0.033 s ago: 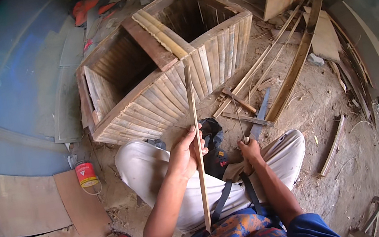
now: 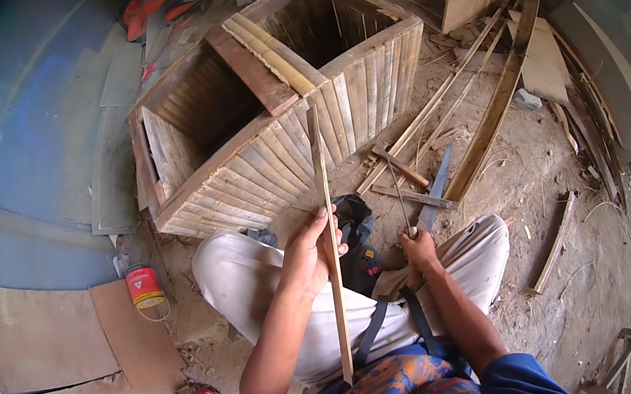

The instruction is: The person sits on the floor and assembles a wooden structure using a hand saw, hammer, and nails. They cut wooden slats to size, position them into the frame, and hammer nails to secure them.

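Note:
My left hand [image 2: 313, 256] is closed around a long, thin wooden strip [image 2: 320, 172]. The strip's far end reaches the crate's near edge, and its near end lies by my shirt. Beside my right knee, my right hand [image 2: 419, 248] grips a slender tool [image 2: 402, 196] with a pale handle and a thin dark shaft pointing away from me; its exact kind is unclear. A wooden crate [image 2: 270, 167] with slatted sides and two open compartments stands in front of me, a reddish-brown board [image 2: 252, 72] across its middle.
A hammer [image 2: 402, 168] and a handsaw [image 2: 439, 185] lie on the dirt floor beyond my right hand. Long planks [image 2: 499, 104] stretch away at right. Two red cans [image 2: 144, 286] stand or lie at left near brown boards [image 2: 34, 333]. A dark bag [image 2: 353, 220] sits between my legs.

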Demonstrator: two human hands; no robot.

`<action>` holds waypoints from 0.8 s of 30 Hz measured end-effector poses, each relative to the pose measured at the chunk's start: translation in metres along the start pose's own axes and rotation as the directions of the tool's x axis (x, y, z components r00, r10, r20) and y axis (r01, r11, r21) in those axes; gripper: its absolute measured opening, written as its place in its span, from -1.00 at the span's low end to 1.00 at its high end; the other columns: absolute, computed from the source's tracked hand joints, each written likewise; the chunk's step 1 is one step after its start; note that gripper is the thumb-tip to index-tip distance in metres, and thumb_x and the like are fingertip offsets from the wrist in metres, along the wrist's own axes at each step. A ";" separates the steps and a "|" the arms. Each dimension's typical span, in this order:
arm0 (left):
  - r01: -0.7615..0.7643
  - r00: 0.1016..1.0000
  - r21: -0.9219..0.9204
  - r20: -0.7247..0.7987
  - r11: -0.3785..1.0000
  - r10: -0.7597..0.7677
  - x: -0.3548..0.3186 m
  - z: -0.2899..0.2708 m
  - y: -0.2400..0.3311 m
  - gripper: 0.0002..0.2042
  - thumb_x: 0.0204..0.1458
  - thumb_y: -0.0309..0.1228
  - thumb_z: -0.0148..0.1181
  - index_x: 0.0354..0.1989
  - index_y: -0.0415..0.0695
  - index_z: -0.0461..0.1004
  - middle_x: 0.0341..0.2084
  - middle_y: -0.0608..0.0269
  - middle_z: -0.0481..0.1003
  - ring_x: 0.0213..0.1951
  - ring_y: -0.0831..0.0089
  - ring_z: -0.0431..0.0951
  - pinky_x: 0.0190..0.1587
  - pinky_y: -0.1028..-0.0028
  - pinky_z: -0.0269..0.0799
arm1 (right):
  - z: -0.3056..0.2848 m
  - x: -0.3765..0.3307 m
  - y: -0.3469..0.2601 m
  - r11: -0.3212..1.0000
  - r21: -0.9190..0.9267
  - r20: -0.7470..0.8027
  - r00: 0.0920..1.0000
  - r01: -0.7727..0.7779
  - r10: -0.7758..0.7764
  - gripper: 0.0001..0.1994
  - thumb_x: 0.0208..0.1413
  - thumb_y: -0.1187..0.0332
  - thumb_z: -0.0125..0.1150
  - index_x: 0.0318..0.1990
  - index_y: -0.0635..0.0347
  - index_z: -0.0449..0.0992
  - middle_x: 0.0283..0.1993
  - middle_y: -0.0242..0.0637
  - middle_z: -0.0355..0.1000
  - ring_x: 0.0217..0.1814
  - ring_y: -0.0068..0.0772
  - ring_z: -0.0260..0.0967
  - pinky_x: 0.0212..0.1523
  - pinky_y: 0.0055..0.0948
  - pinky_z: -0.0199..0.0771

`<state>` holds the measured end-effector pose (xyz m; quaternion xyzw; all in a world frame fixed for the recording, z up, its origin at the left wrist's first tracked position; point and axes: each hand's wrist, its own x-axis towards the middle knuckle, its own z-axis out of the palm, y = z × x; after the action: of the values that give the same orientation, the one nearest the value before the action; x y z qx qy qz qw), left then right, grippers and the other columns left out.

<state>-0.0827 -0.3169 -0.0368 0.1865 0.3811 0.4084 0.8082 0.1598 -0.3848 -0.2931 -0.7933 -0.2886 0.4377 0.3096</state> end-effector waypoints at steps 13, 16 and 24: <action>-0.068 0.997 0.122 -0.025 0.990 0.072 0.000 0.004 -0.002 -0.67 0.21 -0.54 0.18 0.15 -0.19 0.41 -0.06 0.12 0.58 -0.15 0.40 0.61 -0.17 0.29 0.66 | -0.003 0.016 0.025 0.973 -0.131 -0.177 0.961 0.192 -0.214 -0.59 0.06 0.11 0.40 -0.20 0.37 0.56 -0.37 -0.07 0.56 -0.31 -0.18 0.55 -0.22 -0.20 0.51; -0.110 0.993 0.187 -0.010 0.976 0.114 -0.001 0.009 -0.002 -0.66 0.23 -0.49 0.17 0.18 -0.18 0.40 -0.11 0.16 0.58 -0.19 0.42 0.60 -0.24 0.36 0.62 | -0.006 0.008 0.009 0.944 0.068 -0.218 0.928 0.324 -0.303 -0.69 0.16 0.19 0.35 -0.26 0.29 0.50 -0.46 -0.26 0.48 -0.43 -0.40 0.46 -0.38 -0.32 0.47; -0.343 0.939 0.183 0.095 0.922 0.330 0.031 0.052 0.056 -0.74 0.32 -0.16 0.11 -0.05 -0.10 0.42 -0.43 0.40 0.38 -0.45 0.61 0.40 -0.44 0.57 0.33 | -0.043 -0.103 -0.102 0.704 0.702 0.088 0.967 0.110 -0.239 -0.78 0.28 0.26 0.25 -0.16 0.17 0.37 -0.36 -0.38 0.38 -0.47 -0.53 0.37 -0.52 -0.46 0.43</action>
<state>-0.0601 -0.2580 0.0157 0.3407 0.3565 0.4955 0.7151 0.1314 -0.4050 -0.1459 -0.5484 -0.2038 0.5492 0.5968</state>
